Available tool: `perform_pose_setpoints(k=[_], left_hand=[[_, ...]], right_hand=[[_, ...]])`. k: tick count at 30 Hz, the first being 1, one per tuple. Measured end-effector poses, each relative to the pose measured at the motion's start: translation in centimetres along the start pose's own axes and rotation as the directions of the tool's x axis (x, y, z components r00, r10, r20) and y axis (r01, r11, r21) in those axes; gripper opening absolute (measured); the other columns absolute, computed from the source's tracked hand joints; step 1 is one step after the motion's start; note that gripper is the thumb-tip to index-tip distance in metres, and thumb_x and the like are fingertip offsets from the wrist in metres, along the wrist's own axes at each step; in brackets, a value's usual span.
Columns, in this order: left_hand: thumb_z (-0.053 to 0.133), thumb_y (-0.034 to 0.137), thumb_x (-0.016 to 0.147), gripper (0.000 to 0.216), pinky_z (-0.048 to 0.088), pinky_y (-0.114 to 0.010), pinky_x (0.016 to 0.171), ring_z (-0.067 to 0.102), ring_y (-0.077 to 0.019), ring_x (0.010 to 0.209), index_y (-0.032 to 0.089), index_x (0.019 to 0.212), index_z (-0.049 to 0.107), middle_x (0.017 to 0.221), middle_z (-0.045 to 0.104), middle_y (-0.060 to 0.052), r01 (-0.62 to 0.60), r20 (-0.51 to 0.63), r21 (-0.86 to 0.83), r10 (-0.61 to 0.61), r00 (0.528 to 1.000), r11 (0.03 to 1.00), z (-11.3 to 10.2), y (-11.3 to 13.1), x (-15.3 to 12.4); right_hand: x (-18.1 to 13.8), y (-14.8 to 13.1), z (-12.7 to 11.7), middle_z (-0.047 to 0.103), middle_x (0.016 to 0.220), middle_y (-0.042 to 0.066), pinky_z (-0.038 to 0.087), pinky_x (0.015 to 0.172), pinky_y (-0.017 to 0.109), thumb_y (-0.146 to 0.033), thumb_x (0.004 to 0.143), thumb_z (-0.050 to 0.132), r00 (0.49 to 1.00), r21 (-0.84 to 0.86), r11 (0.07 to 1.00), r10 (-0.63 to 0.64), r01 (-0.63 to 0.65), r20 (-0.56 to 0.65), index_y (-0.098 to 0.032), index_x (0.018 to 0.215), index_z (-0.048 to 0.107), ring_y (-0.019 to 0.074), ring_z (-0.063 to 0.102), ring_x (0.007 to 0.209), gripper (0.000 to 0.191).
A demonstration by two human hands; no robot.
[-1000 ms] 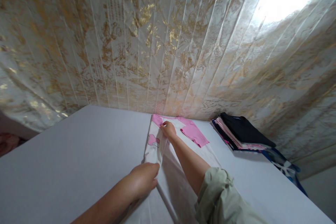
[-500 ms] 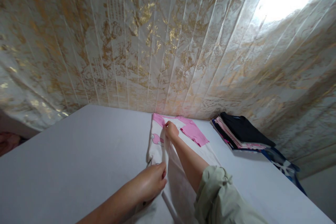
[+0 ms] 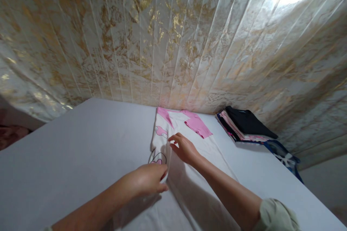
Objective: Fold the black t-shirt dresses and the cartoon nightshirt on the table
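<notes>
A white T-shirt with pink shoulders and a pink sleeve lies on the white table, one side folded inward. Pink cartoon prints show on the folded strip. At the lower part of that fold, my left hand has its fingers curled on the shirt's edge; the fingertips are partly hidden. My right hand is farther up, just over the fold's edge, thumb and fingers apart with no cloth held between them.
A stack of folded clothes, black on top, sits at the table's right side. Blue patterned cloth hangs over the right edge there. Behind the white table is a gold-patterned curtain. Some reddish cloth shows at far left.
My right hand has let go of the shirt near the collar and drawn back toward me, its fingers opening. The strip it held up now lies lower. My left hand has shifted slightly left.
</notes>
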State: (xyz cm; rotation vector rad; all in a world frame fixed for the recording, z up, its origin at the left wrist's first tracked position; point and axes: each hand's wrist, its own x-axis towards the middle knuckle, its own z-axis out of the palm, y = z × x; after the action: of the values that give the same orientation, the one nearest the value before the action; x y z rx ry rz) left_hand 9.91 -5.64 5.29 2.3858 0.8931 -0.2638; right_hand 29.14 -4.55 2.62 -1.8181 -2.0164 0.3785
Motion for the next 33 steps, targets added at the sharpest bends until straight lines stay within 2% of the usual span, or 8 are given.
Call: perform_pose_setpoints(k=[7, 10, 13, 17, 22, 25, 28, 33], left_hand=[[0.055, 0.038, 0.076, 0.033, 0.045, -0.034, 0.084, 0.065, -0.0293, 0.101, 0.025, 0.105, 0.064, 0.109, 0.071, -0.007, 0.167, -0.005, -0.098, -0.168, 0.986, 0.981, 2.8, -2.2, -6.5], [0.053, 0.040, 0.075, 0.035, 0.044, -0.031, 0.089, 0.063, -0.0276, 0.105, 0.027, 0.106, 0.064, 0.111, 0.071, -0.004, 0.213, -0.063, -0.207, -0.230, 0.971, 0.955, 4.3, -3.0, -9.0], [0.052, 0.045, 0.076, 0.032, 0.045, -0.028, 0.087, 0.062, -0.0252, 0.099, 0.026, 0.099, 0.065, 0.104, 0.072, -0.003, 0.147, -0.125, -0.350, -0.202, 0.971, 0.925, 4.9, -2.6, -10.3], [0.052, 0.047, 0.077, 0.031, 0.047, -0.026, 0.077, 0.061, -0.0219, 0.086, 0.022, 0.091, 0.062, 0.090, 0.070, -0.001, 0.082, -0.198, -0.463, -0.193, 0.961, 0.883, 4.4, -0.1, -10.2], [0.051, 0.049, 0.079, 0.029, 0.046, -0.026, 0.073, 0.058, -0.0192, 0.080, 0.021, 0.082, 0.055, 0.078, 0.061, 0.001, -0.015, -0.314, -0.504, -0.167, 0.935, 0.863, 3.6, 3.0, -9.4], [0.050, 0.052, 0.080, 0.030, 0.046, -0.026, 0.070, 0.054, -0.0167, 0.073, 0.021, 0.080, 0.050, 0.072, 0.053, 0.003, -0.057, -0.356, -0.529, -0.161, 0.920, 0.846, 3.5, 4.2, -9.3], [0.050, 0.052, 0.080, 0.030, 0.046, -0.026, 0.067, 0.051, -0.0155, 0.069, 0.022, 0.081, 0.048, 0.069, 0.049, 0.005, -0.038, -0.353, -0.552, -0.192, 0.916, 0.833, 3.7, 5.2, -9.3], [0.051, 0.045, 0.080, 0.025, 0.045, -0.027, 0.070, 0.051, -0.0152, 0.072, 0.021, 0.083, 0.048, 0.074, 0.051, 0.004, -0.086, -0.376, -0.554, -0.156, 0.913, 0.828, 4.5, 6.3, -8.9]], right_hand=[[-9.0, 0.0, -0.2, 0.064, 0.106, 0.004, 0.047, 0.072, 0.025, -0.016, 0.090, 0.052, 0.996, 0.152, 0.988, 0.015, -0.028, 0.091, -0.025, 0.102, 0.068, 0.0130, 0.064, 0.080, 0.022], [-11.9, -1.3, -0.1, 0.065, 0.105, 0.004, 0.049, 0.077, 0.026, -0.015, 0.090, 0.052, 0.994, 0.233, 0.972, -0.063, 0.041, 0.086, -0.025, 0.102, 0.068, 0.0147, 0.064, 0.087, 0.022], [-14.5, -3.2, 0.5, 0.065, 0.106, 0.004, 0.047, 0.084, 0.027, -0.015, 0.089, 0.054, 0.975, 0.263, 0.950, -0.199, 0.167, 0.099, -0.026, 0.105, 0.068, 0.0164, 0.062, 0.095, 0.024], [-17.4, -5.1, 2.5, 0.066, 0.111, 0.004, 0.042, 0.093, 0.034, -0.032, 0.086, 0.064, 0.923, 0.220, 0.916, -0.366, 0.335, 0.117, -0.027, 0.112, 0.064, 0.0209, 0.059, 0.102, 0.027], [-19.2, -6.5, 5.7, 0.062, 0.123, 0.006, 0.038, 0.095, 0.038, -0.054, 0.076, 0.072, 0.881, 0.150, 0.879, -0.467, 0.453, 0.078, -0.025, 0.128, 0.051, 0.0251, 0.054, 0.109, 0.063], [-19.5, -7.4, 6.9, 0.064, 0.117, 0.004, 0.040, 0.090, 0.036, -0.036, 0.083, 0.068, 0.912, 0.067, 0.911, -0.409, 0.406, 0.030, -0.025, 0.124, 0.053, 0.0231, 0.054, 0.105, 0.045], [-19.8, -8.0, 7.1, 0.066, 0.099, 0.002, 0.041, 0.080, 0.033, -0.021, 0.087, 0.060, 0.932, 0.010, 0.932, -0.361, 0.361, -0.013, -0.025, 0.103, 0.061, 0.0197, 0.055, 0.092, 0.017], [-20.6, -8.3, 6.7, 0.066, 0.092, 0.001, 0.041, 0.075, 0.030, -0.018, 0.089, 0.058, 0.926, 0.044, 0.926, -0.373, 0.376, -0.054, -0.027, 0.098, 0.066, 0.0173, 0.056, 0.086, 0.015]])
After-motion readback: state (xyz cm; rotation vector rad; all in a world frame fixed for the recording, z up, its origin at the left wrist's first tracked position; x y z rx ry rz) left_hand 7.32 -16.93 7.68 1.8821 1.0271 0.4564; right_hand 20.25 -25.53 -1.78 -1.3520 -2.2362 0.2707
